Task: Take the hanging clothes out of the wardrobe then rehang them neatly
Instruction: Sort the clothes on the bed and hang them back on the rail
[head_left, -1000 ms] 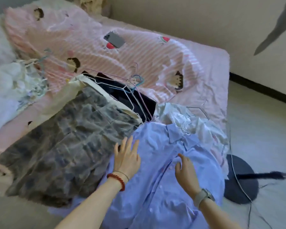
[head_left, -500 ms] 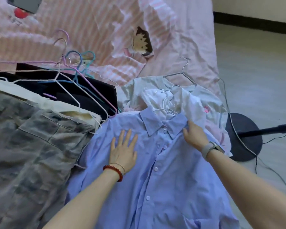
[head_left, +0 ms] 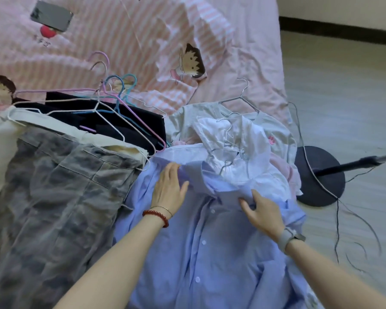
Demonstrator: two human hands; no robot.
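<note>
We find the blue shirt (head_left: 201, 253) lying face up on the bed (head_left: 243, 70), at six o'clock of the frame, its collar under a white garment (head_left: 239, 157) at twelve o'clock of it. Our left hand (head_left: 168, 188) presses flat with fingers spread on the shoulder; our right hand (head_left: 262, 211) pinches the collar fabric. We judge the shirt should be pinned firmly and drawn free slowly, lest the wire hangers (head_left: 226, 139) snag.
</note>
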